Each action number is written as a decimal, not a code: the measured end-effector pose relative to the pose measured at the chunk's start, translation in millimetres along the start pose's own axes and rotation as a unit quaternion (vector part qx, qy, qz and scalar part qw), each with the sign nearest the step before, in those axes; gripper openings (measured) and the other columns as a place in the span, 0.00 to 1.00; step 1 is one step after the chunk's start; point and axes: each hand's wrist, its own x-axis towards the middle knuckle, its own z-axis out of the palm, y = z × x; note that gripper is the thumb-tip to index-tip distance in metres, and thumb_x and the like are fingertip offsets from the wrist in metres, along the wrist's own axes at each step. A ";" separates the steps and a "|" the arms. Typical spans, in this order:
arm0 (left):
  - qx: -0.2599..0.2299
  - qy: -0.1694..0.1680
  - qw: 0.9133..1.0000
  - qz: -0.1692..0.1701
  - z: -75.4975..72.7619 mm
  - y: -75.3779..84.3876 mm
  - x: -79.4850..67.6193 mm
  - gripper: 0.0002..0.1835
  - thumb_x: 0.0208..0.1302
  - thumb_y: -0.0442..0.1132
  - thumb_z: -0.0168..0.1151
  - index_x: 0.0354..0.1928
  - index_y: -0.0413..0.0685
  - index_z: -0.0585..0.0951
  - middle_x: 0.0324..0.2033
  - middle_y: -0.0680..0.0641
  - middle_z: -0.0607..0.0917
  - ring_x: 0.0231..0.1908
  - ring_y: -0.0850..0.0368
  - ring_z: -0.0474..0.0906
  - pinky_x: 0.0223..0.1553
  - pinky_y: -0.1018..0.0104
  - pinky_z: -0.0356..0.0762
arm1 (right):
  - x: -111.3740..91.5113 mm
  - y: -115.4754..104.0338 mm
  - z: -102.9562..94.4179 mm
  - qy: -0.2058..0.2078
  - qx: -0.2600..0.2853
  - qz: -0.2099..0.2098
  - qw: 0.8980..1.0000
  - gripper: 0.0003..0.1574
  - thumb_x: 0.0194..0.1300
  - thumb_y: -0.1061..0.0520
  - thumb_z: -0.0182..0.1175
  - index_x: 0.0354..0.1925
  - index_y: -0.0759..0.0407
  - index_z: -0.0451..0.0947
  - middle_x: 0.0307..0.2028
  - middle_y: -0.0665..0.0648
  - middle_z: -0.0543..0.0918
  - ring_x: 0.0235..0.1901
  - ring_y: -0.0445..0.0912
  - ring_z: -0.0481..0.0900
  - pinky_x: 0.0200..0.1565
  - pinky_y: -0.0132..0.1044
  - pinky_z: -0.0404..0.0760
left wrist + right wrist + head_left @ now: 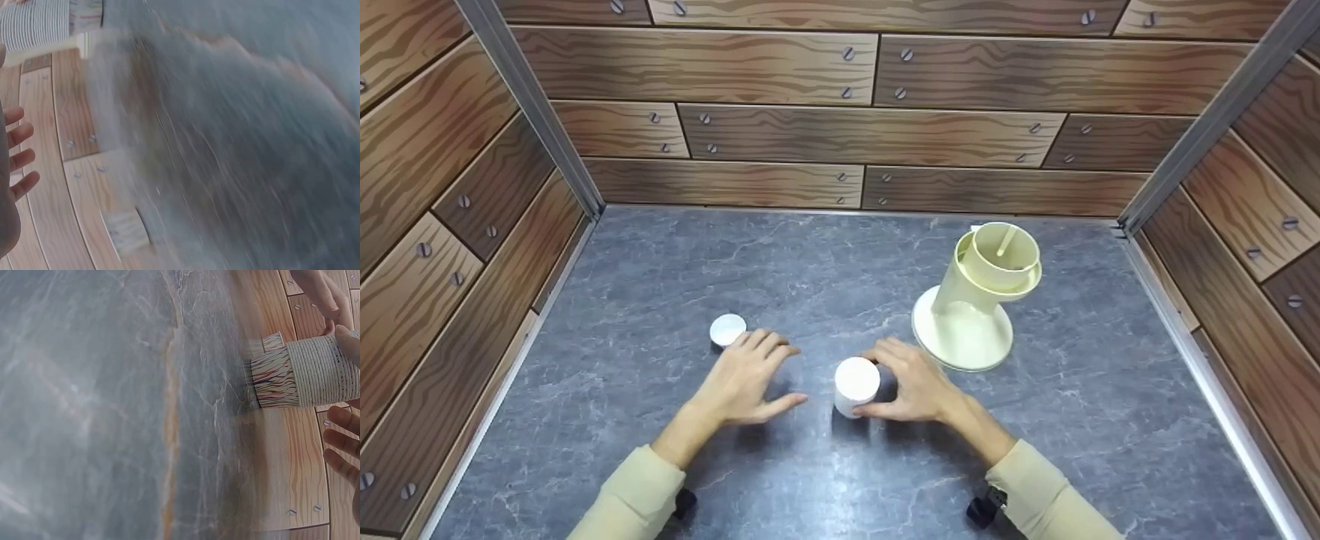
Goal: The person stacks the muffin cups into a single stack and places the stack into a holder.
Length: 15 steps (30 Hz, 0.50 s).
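My right hand (919, 386) holds a white cylindrical container (856, 381) upright on the table, thumb on its near side and forefinger on its far side. In the right wrist view this container (323, 374) has ribbed sides above a band of coloured streaks; the other fingers (344, 441) are spread off it. My left hand (741, 379) hovers to its left, thumb and fingers apart and holding nothing. Beyond the left fingertips lies a small round white piece (728, 328), like a cap, partly overlapped by them. Its streaked side (126, 232) shows in the left wrist view.
At the right rear stands a pale yellow holder (997, 259) with a tilted tube and a round base. Wood-patterned walls (780, 131) with metal corner strips enclose the grey marbled table (660, 255) at the back and both sides.
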 end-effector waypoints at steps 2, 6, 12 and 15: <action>0.002 -0.006 1.000 -0.009 -1.3 -5.2 -3.5 0.35 0.57 0.68 0.72 0.57 0.51 0.83 0.51 0.49 0.85 0.53 0.51 0.80 0.56 0.54 0.79 | 0.1 -0.2 -0.4 0.000 0.001 0.001 1.000 0.43 0.50 0.26 0.77 0.52 0.52 0.83 0.39 0.48 0.85 0.40 0.42 0.81 0.43 0.35 0.83; 0.002 -0.009 1.000 -0.018 -3.1 -15.4 -9.6 0.35 0.57 0.67 0.71 0.58 0.51 0.82 0.51 0.48 0.85 0.53 0.50 0.80 0.55 0.53 0.80 | 0.0 -0.6 -0.7 0.003 0.003 0.000 1.000 0.42 0.50 0.27 0.77 0.52 0.53 0.83 0.39 0.49 0.85 0.41 0.42 0.81 0.44 0.36 0.83; 0.005 -0.007 1.000 -0.023 -4.0 -30.1 -17.3 0.34 0.57 0.66 0.71 0.57 0.50 0.83 0.52 0.47 0.85 0.53 0.48 0.80 0.56 0.49 0.81 | -0.4 -0.8 -0.4 0.002 -0.004 0.001 1.000 0.42 0.50 0.26 0.77 0.51 0.52 0.83 0.40 0.49 0.85 0.41 0.42 0.80 0.44 0.36 0.83; 0.011 -0.013 0.999 -0.031 -4.1 -37.5 -20.1 0.34 0.57 0.65 0.71 0.57 0.49 0.83 0.52 0.46 0.85 0.55 0.46 0.80 0.59 0.48 0.80 | -0.1 -0.8 -0.6 0.002 -0.006 0.002 1.000 0.42 0.50 0.26 0.77 0.51 0.52 0.83 0.40 0.48 0.85 0.41 0.42 0.80 0.44 0.36 0.83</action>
